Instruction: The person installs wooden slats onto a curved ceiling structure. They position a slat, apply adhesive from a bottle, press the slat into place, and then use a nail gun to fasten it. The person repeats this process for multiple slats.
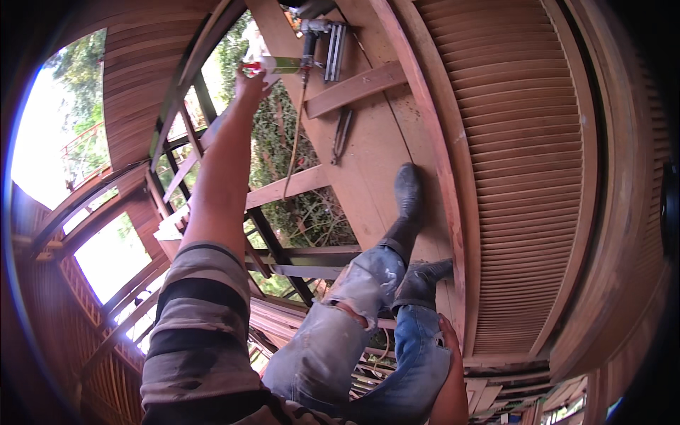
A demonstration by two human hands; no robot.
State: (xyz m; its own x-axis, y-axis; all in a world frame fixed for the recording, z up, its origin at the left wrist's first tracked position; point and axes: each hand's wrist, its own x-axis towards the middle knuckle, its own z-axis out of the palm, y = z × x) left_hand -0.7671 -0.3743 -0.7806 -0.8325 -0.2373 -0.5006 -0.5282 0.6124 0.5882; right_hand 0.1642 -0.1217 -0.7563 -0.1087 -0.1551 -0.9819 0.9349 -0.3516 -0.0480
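Observation:
My left arm stretches far forward, and my left hand (pixel 253 83) is closed round the red-capped end of a bottle (pixel 282 65). The bottle lies on its side in the air, white near the cap with a green label. Just beyond it, a nail gun (pixel 319 46) with a silver magazine rests on a wooden board. My right hand (pixel 450 347) lies along the side of my jeans at the lower right, its visible fingers stretched out and nothing seen in them. Part of that hand is hidden by the leg.
The plywood board (pixel 375 142) carries pincers (pixel 341 137) and my dark boots (pixel 409 191). A thin air hose (pixel 296 142) hangs from the nail gun. A slatted wooden panel (pixel 520 163) stands on the right. Left of the board, open framing (pixel 290 183) shows plants below.

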